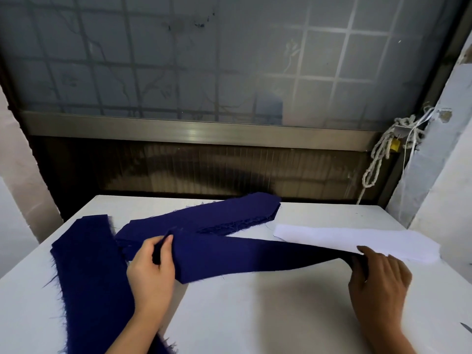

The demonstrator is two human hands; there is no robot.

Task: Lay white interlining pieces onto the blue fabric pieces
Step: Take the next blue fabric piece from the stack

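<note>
Head view shows a white counter (255,315) set in front of a frosted window (204,60) with a grid pattern.

1. Blue strip (242,256): one long piece of dark blue fabric is held stretched between both hands, just above the counter near its middle. Its left end is the wider end; it narrows toward the right.
2. Left hand (153,261): the thumb and fingers (167,241) pinch the upper left corner of the blue strip. The palm faces down over the fabric edge.
3. Right hand (378,277): the fingers (367,252) curl around the narrow right end of the blue strip and grip it.
4. White interlining (357,238): a long white piece lies flat on the right part of the counter, just behind the right hand. Its near edge meets the right end of the blue strip; whether it lies over or under that end cannot be told.
5. Blue stack (204,215): further blue pieces lie piled at the far side of the counter, behind the held strip, with frayed edges showing.
6. Blue piece on the left (94,277): a wide blue length runs from the far left of the counter down to the near edge, passing under the left forearm.
7. Rope (378,159): a knotted light cord hangs at the right end of the window frame.
</note>
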